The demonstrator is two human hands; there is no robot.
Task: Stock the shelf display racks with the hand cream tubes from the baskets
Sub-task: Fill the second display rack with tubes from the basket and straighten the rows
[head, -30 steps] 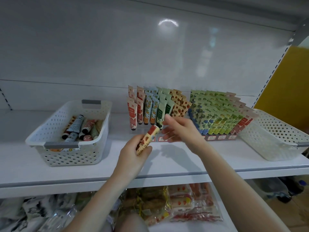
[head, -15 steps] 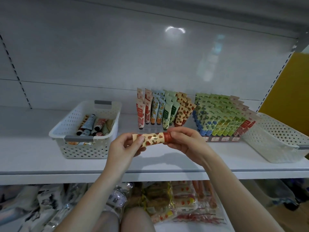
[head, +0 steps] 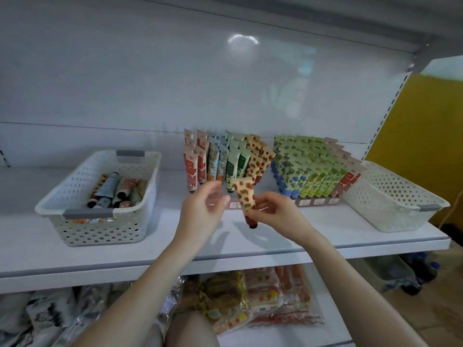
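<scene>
Cream-and-red tube [head: 246, 196]: cap down, near left rack [head: 215, 159].
Right hand [head: 278, 214]: pinching tube's lower half.
Left hand [head: 200, 211]: relaxed, empty.
Matching column [head: 258, 161]: likely slot; keep upright, lower in front.

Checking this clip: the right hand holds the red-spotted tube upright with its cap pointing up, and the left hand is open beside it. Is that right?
Not quite. In the head view the right hand does hold the red-spotted tube upright, but its cap points down, with the crimped end on top. The left hand is open beside it.
</scene>
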